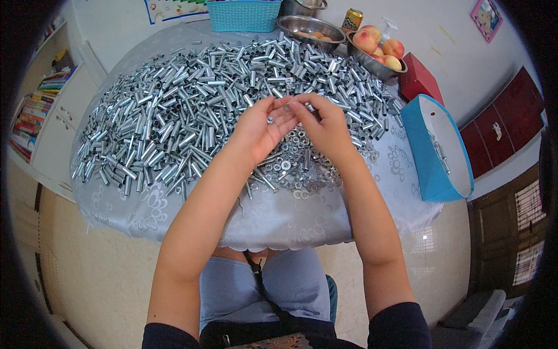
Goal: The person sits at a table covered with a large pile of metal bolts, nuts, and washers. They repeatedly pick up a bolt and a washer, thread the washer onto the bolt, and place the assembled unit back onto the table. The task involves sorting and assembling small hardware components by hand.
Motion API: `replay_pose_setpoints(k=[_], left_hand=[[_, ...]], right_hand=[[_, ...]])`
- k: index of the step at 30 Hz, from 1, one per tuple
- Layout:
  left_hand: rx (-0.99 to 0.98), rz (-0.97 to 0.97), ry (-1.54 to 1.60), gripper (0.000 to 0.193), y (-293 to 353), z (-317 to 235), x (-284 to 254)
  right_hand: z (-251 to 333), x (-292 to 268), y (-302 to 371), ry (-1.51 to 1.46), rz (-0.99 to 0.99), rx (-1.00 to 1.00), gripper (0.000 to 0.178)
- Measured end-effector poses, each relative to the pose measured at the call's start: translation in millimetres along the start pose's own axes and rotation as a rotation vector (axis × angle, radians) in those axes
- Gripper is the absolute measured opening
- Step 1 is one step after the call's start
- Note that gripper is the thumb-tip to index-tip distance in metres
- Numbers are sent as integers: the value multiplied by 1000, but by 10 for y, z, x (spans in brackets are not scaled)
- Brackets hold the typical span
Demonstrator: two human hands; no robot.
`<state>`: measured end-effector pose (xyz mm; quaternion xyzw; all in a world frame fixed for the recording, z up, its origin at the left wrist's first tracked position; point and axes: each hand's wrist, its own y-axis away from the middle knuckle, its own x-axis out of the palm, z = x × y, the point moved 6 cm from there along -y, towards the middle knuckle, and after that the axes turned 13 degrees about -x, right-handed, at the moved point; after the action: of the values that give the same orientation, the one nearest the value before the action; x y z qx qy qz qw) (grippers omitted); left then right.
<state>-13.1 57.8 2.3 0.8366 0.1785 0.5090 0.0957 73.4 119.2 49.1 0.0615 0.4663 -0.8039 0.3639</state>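
Note:
My left hand (256, 132) is turned palm up over the heap, its fingers slightly curled. A small metal nut (270, 120) rests in it near the base of the fingers. Beside it, my right hand (327, 127) has thumb and fingers pinched together at the left fingertips; a tiny grey metal piece seems to be there, too small to name. Below both hands lies a pile of washers and nuts (299, 154). Around and beyond them spreads a big heap of silvery metal tubes (192, 96), with a few bolts (264, 179) at its near edge.
A silvery patterned cloth (279, 224) covers the table. At the right stands a blue fabric bin (433, 174) with metal parts inside. Along the back are a turquoise basket (243, 16), a steel bowl (296, 23), a bowl of peaches (378, 68), a can (352, 20) and a red box (419, 78).

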Motion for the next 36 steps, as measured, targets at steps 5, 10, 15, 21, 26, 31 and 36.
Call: replay_pose_setpoints(k=[5,10,15,21,26,31,36], left_hand=[[25,7,-418,22,-65,-32,-91],[196,-88,-632,22,54,-139,14],[300,-162,-727,18,57,-173,27],[505,-210,-939,19,80,-211,55],[473,-207,-841,17,95,-195,46],[484,-246,-842,17,99,-181,38],[501,-232,-829,16,78,-175,41]], right_hand=[[-144,-113,-10,-96,-141,155,15],[-359,-45,33,-278,-101,300,19],[-345,-6,54,-329,-98,378,19],[-350,0,39,-304,-106,307,17],[-335,9,45,-277,-126,287,17],[-355,30,60,-321,-150,321,17],[-381,40,68,-336,-160,336,17]])
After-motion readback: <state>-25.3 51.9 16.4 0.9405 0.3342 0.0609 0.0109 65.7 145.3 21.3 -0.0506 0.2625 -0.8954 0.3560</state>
